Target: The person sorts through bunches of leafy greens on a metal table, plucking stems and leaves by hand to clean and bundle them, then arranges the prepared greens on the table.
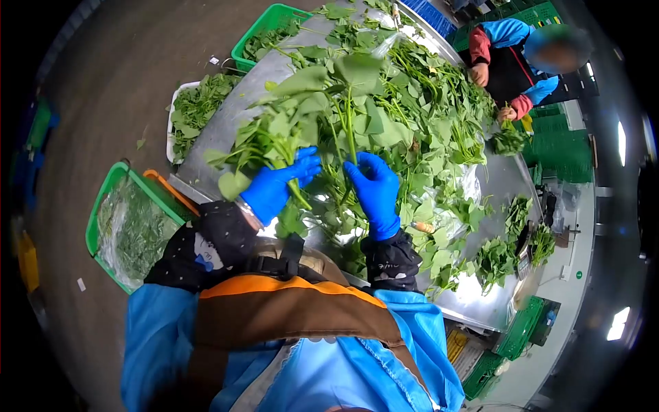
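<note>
My left hand (271, 192), in a blue glove, is closed around a bunch of leafy green stems (273, 144), cut ends pointing down toward me. In my right hand (376, 191), also blue-gloved, leafy stems (350, 123) are pinched upright, their broad leaves spreading above the fingers. The two hands are a short way apart. Beneath and beyond them, a large heap of leafy greens (425, 103) covers much of the metal table (230, 134). A tool with a wooden handle (423, 226) lies among the leaves right of my right hand; the rest of it is hidden.
Left of the table are a green basket (93, 220) with bagged greens, a white basket (171, 130) and another green basket (240, 51). Across the table a person (511, 62) handles greens. Small bunches (498, 257) lie near a scale (525, 250) at the right.
</note>
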A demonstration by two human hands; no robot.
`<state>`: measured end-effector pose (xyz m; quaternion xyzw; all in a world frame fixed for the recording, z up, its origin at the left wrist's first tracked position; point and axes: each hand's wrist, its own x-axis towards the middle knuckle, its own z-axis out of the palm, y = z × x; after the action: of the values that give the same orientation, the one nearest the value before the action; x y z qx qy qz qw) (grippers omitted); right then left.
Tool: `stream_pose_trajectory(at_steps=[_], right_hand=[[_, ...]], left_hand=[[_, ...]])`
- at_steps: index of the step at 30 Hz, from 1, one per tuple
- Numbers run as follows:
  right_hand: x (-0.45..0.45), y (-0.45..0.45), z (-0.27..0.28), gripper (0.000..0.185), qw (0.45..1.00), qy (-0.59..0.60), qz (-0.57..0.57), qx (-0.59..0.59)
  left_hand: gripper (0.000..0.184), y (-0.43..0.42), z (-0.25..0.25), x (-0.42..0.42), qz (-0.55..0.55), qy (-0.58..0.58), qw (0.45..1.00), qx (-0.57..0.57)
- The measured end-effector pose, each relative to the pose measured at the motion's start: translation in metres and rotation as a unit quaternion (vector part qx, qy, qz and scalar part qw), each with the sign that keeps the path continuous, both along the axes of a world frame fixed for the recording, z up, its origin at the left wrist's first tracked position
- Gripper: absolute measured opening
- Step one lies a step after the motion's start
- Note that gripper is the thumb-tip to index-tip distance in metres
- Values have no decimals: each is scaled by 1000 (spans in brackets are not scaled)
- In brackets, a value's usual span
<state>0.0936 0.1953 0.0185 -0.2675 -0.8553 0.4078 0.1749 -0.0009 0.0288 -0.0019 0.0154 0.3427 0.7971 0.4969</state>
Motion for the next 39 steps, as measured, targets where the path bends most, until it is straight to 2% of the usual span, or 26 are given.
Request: stream_pose_trajectory(at_steps=[2, 3, 5, 7, 11, 14, 18, 19, 20, 22, 23, 26, 28, 29, 30, 31, 32, 33, 34, 36, 37, 39], right_hand=[[-1, -14, 3, 19, 999, 22, 38, 7], [-2, -25, 8, 21, 996, 14, 59, 70], [-2, -45, 10, 17, 994, 21, 56, 96], [1, -50, 8, 13, 991, 26, 61, 114], [24, -41, -3, 15, 972, -126, 161, 114], [32, -43, 5, 16, 949, -155, 208, 178], [36, -42, 11, 23, 954, -102, 277, 58], [36, -43, 3, 25, 951, -48, 300, 48], [36, -44, -1, 24, 956, -42, 291, 18], [34, -45, -5, 24, 959, -26, 277, -44], [35, -47, -2, 22, 969, -37, 245, -22], [39, -43, 16, 20, 955, -37, 262, 135], [45, -40, 24, 20, 941, -80, 272, 183], [50, -37, 27, 21, 933, -102, 277, 208], [62, -34, 27, 21, 919, -133, 324, 181], [82, -31, 24, 22, 902, -165, 369, 153], [98, -25, 19, 23, 880, -195, 414, 126], [107, -15, 12, 27, 905, -207, 352, 118], [100, -7, 16, 43, 903, -273, 295, 149], [77, -10, 21, 60, 950, -196, 209, 121], [63, -16, 15, 63, 974, -132, 181, -29], [32, -33, 2, 57, 946, -31, 124, -298]], left_hand=[[37, 13, -6, 8, 58, -15, 998, -1], [34, 16, -4, 8, 43, -13, 998, -34], [32, 19, -8, 6, 13, 15, 999, -42], [35, 17, -11, 4, 6, -16, 999, -47], [37, 10, -30, 0, -16, -96, 995, -3], [36, 8, -30, 8, -37, -140, 989, 17], [27, 9, -15, -3, -19, -114, 993, -16], [23, 11, -16, -7, 31, -169, 984, 41], [21, 10, -9, -10, 41, -205, 977, 32], [21, 8, -14, -16, 58, -206, 975, 54], [21, 7, -16, -18, 65, -192, 978, 50], [19, 10, -10, -13, 83, -188, 978, 25], [21, 12, -26, -13, 65, -182, 978, 79], [22, 10, -34, -23, 83, -113, 988, 73], [23, 4, -42, -40, 101, -42, 992, 65], [26, -8, -44, -65, 145, -123, 965, 181], [30, -20, -64, -97, 180, -211, 944, 176], [33, -18, -40, -95, 213, -157, 957, 123], [36, -14, -14, -86, 244, -104, 962, 63], [42, 0, -5, -69, 216, -123, 965, 80], [45, 6, 6, -57, 187, -133, 969, 87], [45, 15, 3, -42, 134, -151, 974, 104]])
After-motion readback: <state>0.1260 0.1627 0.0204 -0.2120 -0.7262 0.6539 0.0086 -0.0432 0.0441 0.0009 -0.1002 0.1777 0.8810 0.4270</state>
